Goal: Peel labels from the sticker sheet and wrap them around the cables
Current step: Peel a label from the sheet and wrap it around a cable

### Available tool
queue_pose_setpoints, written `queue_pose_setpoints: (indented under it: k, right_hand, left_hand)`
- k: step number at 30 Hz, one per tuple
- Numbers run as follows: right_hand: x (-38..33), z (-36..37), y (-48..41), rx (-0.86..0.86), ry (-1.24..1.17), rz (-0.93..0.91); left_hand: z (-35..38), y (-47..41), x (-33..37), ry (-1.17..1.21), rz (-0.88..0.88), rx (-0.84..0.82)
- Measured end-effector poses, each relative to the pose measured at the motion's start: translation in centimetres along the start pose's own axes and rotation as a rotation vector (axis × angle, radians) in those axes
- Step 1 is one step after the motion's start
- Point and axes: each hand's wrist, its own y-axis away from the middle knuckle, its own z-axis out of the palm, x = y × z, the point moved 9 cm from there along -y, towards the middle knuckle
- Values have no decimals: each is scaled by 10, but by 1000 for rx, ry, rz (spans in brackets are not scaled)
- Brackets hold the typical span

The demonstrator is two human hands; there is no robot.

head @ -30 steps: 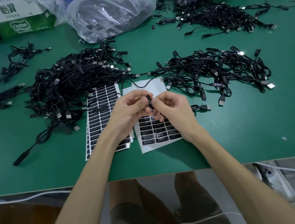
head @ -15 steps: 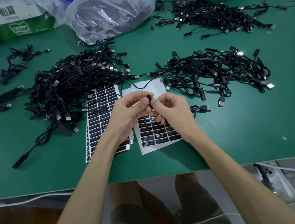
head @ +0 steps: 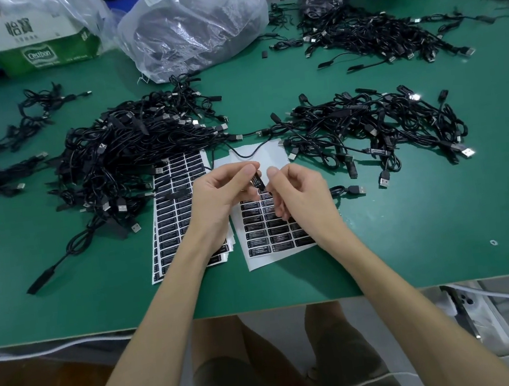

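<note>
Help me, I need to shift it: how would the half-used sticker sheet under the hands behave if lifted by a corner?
Probably floppy: the sticker sheet is thin paper and would likely sag. Seems very light, so a nudge should slide it on the smooth green table. The cable lying across its blank top may drag along.

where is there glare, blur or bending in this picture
Head view: glare on a plug in the right cable pile, sheen on the plastic bag; top right corner blurred; table edge bows from the wide lens; left hand and the cable it pinches are sharp.
</note>
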Motion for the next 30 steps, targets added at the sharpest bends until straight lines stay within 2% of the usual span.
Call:
queue_pose_setpoints:
  k: [5, 12, 19, 30]
  right_hand:
    - [4, -3, -1, 3, -14, 11]
    - [-2, 4, -3, -44, 219, -67]
    - [13, -6, -7, 27, 28, 13]
    - [17, -5, -7, 17, 2, 25]
  left_hand:
    - [-1, -2, -2, 2, -3, -1]
    - [0, -3, -3, 13, 4, -17]
    - [3, -4, -8, -8, -22, -40]
    - [5, -4, -10, -14, -26, -59]
